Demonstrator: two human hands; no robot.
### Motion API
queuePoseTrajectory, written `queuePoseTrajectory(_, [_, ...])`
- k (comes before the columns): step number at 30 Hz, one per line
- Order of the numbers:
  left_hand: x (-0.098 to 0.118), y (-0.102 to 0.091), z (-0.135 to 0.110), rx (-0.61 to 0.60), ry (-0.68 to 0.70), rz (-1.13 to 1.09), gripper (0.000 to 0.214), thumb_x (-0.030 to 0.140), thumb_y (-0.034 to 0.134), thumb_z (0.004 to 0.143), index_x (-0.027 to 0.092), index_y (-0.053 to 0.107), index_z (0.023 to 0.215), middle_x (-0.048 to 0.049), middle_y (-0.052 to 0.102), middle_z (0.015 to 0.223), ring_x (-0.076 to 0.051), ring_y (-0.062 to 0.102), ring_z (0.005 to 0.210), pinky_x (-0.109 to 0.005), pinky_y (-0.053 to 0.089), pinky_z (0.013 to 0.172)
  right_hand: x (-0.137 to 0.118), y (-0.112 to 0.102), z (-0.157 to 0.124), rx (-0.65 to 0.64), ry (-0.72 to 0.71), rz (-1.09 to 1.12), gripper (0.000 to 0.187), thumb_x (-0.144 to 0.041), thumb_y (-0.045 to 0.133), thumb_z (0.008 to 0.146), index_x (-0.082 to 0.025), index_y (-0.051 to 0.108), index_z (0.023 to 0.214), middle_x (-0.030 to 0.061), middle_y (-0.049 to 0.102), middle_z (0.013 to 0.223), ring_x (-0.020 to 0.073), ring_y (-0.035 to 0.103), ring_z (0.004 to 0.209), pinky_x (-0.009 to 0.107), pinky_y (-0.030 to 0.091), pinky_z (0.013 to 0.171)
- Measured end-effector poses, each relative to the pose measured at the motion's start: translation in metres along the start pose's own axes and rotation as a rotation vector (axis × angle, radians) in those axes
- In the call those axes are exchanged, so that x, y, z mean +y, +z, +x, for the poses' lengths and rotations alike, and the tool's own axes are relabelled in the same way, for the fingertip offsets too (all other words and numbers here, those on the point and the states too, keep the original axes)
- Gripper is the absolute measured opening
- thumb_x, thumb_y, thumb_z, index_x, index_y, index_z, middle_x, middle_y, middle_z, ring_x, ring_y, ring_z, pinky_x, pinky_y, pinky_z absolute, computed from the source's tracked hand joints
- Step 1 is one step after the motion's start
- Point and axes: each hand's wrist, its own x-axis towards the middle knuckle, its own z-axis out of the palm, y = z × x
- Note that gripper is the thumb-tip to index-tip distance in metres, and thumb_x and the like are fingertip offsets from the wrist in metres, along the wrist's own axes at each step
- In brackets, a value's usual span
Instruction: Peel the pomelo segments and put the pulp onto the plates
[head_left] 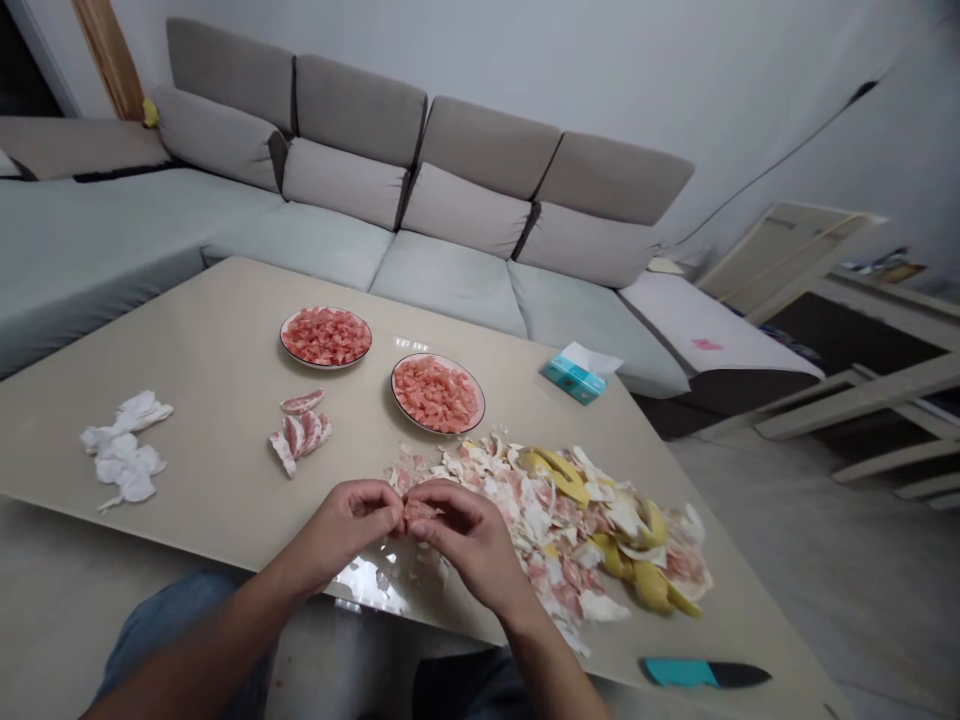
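My left hand [347,528] and my right hand [466,540] meet over the near edge of the beige table [217,350]. Both pinch one small pink pomelo piece [417,511] between their fingertips. Just beyond my right hand spreads a heap of white pith and yellow pomelo peel [592,520]. Unpeeled pomelo segments [300,432] lie to the left of my hands. Two plates of peeled pink flesh stand farther back, the left plate [325,337] and the right plate [438,393].
Crumpled white tissues [126,450] lie at the table's left. A teal tissue pack [578,373] sits near the far right edge. A knife with a teal handle [701,674] lies at the near right corner. A grey sofa [420,190] runs behind the table.
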Motion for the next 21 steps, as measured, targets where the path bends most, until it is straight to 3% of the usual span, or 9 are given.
queuePoseTrajectory(9, [-0.001,0.002,0.002,0.009,0.058,-0.016,0.019,0.028,0.065,0.075,0.015,0.065,0.062,-0.002,0.063,0.067,-0.016,0.058,0.072,-0.026,0.042,0.073,0.011,0.006,0.005,0.035,0.112,0.301,0.019,-0.029,0.081,0.068,-0.02,0.075,0.084,0.0013,0.069,0.076,0.0136,0.061,0.063,0.025,0.05,0.061])
queuePoseTrajectory(21, [0.0,0.004,0.005,0.039,0.109,-0.033,0.02,0.028,0.065,0.076,0.014,0.064,0.062,-0.002,0.063,0.066,-0.016,0.058,0.069,-0.026,0.044,0.071,0.015,0.022,0.006,0.101,0.27,0.722,0.025,-0.028,0.085,0.065,-0.014,0.076,0.083,0.0005,0.069,0.073,0.0061,0.056,0.056,0.015,0.047,0.056])
